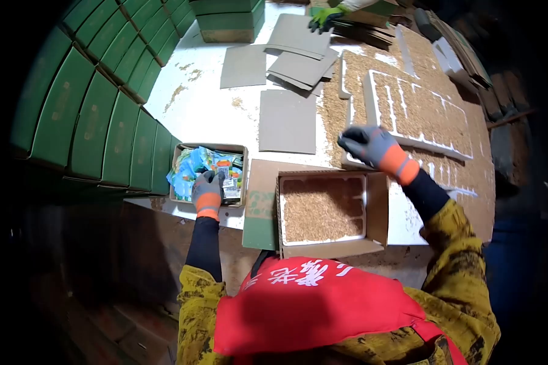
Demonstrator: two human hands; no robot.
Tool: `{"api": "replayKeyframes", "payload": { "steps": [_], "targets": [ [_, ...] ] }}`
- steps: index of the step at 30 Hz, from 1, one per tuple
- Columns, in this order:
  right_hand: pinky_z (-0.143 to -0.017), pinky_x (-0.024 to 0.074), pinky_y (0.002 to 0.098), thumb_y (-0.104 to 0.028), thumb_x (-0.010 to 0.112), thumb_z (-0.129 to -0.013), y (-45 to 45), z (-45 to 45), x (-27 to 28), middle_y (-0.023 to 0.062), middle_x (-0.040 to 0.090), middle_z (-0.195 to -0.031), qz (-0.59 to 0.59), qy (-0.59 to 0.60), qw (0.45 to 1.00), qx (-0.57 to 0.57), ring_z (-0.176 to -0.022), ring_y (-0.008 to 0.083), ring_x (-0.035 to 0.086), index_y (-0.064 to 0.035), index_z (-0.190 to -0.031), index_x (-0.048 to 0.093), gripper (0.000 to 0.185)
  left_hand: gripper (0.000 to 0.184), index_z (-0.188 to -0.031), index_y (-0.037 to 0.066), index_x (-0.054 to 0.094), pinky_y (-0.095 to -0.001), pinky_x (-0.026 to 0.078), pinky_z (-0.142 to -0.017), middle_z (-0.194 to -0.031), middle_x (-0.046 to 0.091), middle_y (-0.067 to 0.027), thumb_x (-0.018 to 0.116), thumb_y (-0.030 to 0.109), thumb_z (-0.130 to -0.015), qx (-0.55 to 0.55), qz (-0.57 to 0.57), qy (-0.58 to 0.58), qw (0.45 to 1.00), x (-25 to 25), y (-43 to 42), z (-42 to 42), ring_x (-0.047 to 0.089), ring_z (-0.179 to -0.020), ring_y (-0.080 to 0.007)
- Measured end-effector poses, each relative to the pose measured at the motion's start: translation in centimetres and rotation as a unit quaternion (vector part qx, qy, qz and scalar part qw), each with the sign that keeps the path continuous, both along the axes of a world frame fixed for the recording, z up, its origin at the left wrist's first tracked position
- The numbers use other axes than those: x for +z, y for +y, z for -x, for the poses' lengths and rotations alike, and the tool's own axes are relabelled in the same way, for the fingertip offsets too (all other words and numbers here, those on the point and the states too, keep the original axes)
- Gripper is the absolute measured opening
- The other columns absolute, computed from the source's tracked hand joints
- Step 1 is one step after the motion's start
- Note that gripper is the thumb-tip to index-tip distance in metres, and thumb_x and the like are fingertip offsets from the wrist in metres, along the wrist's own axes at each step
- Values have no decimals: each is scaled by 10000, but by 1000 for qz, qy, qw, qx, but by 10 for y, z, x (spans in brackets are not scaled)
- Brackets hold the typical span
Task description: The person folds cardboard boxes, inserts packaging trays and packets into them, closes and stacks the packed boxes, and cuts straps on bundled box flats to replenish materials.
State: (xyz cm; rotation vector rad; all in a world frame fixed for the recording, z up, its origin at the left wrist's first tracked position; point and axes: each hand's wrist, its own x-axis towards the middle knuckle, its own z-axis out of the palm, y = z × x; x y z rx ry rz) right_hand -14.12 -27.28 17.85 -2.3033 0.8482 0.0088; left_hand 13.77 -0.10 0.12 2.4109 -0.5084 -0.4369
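Observation:
My left hand [208, 193], in a grey and orange glove, reaches into a small cardboard box [245, 176] of blue and green printed packets [192, 166]. Its fingers are bent down onto the packets; whether they grip one is hidden. My right hand [371, 148], gloved alike, is raised above the far right corner of an open carton [376, 207], its fingers curled and dark, and what they hold, if anything, cannot be made out. Inside the carton lies a white foam tray [280, 210] filled with brown granular material [322, 208]. The carton's green flap [260, 228] is folded out left.
Green boxes [91, 121] are stacked along the left. Grey cardboard sheets [287, 121] lie on the white table [216, 112]. Foam trays [423, 115] with brown granules stand at right. Another person's green-gloved hand [326, 18] is at the far edge.

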Motion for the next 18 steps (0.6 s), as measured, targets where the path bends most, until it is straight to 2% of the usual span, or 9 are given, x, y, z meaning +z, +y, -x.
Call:
{"api": "replayKeyframes", "payload": {
  "steps": [3,5,6,9,10,13,14,17,18],
  "targets": [
    [-905,453,380,-536,632,-787,-61,-56,-83,170,599,-1176,19,47,991,123,-1075,307,578,-88,-1231,551,636,367,-1025,-13,667,-331,473,-783,-947,682,-156,668,295,-824,30,67,39,997,-1,12,-4,631,-856,-261],
    [-1045,323,464,-616,658,-712,-73,-87,-158,205,360,-1421,166,78,957,225,-1294,389,359,-140,-1415,337,908,393,-1027,-56,658,-286,478,-752,-937,691,-123,665,288,-838,45,127,50,990,6,19,3,620,-796,-173],
    [-1082,209,558,-662,674,-659,-66,-105,-164,204,167,-1506,139,156,947,243,-1364,448,174,-170,-1475,183,1072,385,-1023,-59,658,-268,476,-727,-911,682,-90,645,289,-859,52,145,65,986,11,21,7,596,-771,-135],
    [-1062,193,611,-685,699,-607,-48,-125,-185,235,167,-1495,195,210,925,251,-1361,473,159,-134,-1481,129,1179,387,-1026,-56,647,-256,444,-598,-780,639,-50,642,295,-864,124,223,88,963,37,27,17,537,-653,-112],
    [-1043,223,625,-651,715,-618,-43,-121,-180,250,171,-1488,230,226,905,276,-1348,485,179,-110,-1481,99,1190,368,-995,-46,654,-245,400,-542,-702,598,-20,635,299,-867,119,176,-20,977,33,33,13,497,-603,-91],
    [-984,350,576,-495,697,-712,-55,-109,-190,254,192,-1474,223,252,899,280,-1304,498,255,-56,-1472,115,1053,361,-968,-36,662,-230,365,-522,-653,558,2,635,310,-867,205,260,77,940,52,33,22,468,-574,-69],
    [-935,416,497,-359,582,-827,-59,-98,-202,267,357,-1379,313,218,872,306,-1204,439,426,-21,-1409,276,739,333,-949,-31,659,-215,349,-521,-635,541,12,628,291,-874,199,269,49,941,60,29,28,455,-553,-58],
    [-864,453,449,-245,460,-896,-93,-86,-213,253,545,-1184,230,102,905,343,-1041,387,559,-20,-1278,436,443,207,-897,3,651,-247,420,-583,-716,587,-42,561,189,-915,64,334,-96,935,120,-7,75,527,-630,-113],
    [-809,473,426,-188,402,-912,-85,-78,-167,231,637,-974,263,118,906,309,-932,360,611,-60,-1179,512,316,156,-902,15,651,-270,445,-615,-775,606,-62,536,119,-896,-29,321,-218,921,137,-19,95,559,-676,-154]
  ]
}}
